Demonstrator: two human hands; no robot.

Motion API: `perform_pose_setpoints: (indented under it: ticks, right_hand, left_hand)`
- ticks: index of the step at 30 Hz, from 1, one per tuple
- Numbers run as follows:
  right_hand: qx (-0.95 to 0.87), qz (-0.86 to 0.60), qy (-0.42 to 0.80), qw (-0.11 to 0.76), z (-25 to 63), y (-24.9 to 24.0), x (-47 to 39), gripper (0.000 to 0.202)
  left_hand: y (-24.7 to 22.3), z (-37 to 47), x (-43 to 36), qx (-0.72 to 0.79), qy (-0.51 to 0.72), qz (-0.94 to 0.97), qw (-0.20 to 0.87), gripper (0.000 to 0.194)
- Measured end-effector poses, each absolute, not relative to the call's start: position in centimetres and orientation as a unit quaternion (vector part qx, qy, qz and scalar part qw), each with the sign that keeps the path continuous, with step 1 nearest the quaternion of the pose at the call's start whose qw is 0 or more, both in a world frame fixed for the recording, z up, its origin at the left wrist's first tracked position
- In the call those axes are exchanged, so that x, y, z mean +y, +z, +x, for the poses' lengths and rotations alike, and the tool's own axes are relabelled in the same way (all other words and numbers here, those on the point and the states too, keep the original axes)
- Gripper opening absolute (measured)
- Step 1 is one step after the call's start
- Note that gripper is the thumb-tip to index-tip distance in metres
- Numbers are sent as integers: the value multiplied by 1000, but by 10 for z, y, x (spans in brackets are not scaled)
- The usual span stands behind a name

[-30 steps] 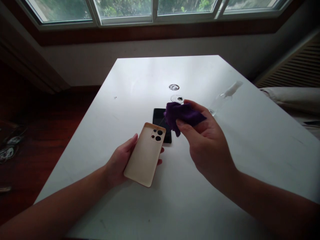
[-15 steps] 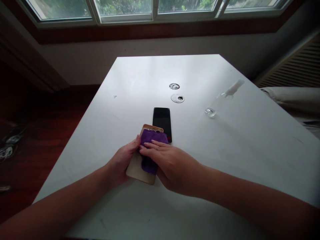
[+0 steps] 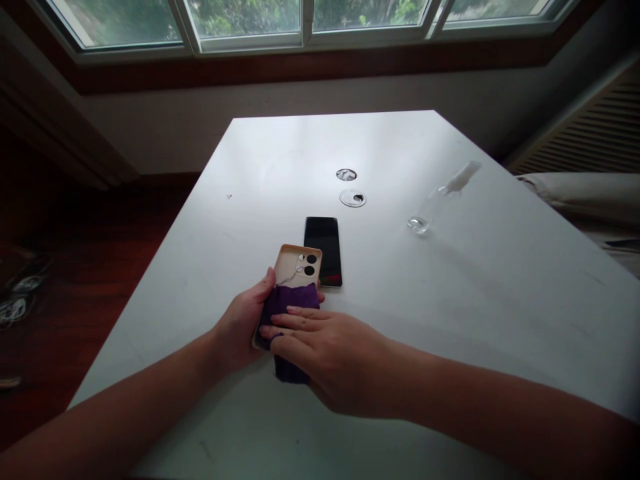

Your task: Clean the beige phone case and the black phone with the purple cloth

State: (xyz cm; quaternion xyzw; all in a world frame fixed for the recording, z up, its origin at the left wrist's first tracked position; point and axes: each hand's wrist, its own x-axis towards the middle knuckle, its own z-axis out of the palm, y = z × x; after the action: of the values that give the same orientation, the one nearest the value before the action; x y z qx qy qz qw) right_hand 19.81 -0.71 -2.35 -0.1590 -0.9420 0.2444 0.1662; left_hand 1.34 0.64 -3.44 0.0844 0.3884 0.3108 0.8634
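Note:
My left hand (image 3: 245, 323) grips a beige phone case (image 3: 287, 261) by its sides, tilted above the table, with fingertips showing at its right edge. Camera holes are visible at the case's top end. A purple cloth (image 3: 295, 297) covers its lower part and hangs past the bottom edge. My right hand (image 3: 340, 353) presses the cloth onto the case with its fingers, the thumb partly folded into the fabric. Just behind the case, a black phone (image 3: 327, 243) lies screen up on the table, partly hidden by the case.
A clear spray bottle (image 3: 437, 200) with a white top lies on the right of the white table (image 3: 240, 160). Two round cable-hole covers (image 3: 353, 198) sit in the tabletop beyond the phone. Behind the table is a window (image 3: 245, 20); cables (image 3: 15, 307) lie on the floor at left.
My right hand has slid the purple cloth down the case toward me, uncovering the top end and its camera holes. My left hand keeps its hold on the case.

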Motion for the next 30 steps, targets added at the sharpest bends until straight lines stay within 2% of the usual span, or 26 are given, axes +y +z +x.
perform_pose_setpoints:
  ticks: [14,20,30]
  right_hand:
    - [-932,-241,199,184,205,-21,3,43]
    - [-901,-332,149,235,210,-33,17,51]
    - [-876,-353,175,277,203,-28,11,39]
  left_hand:
    - [-25,20,-2,424,325,128,836,72]
    - [-22,21,-8,398,336,185,834,65]
    - [-19,20,-12,402,304,220,835,70]
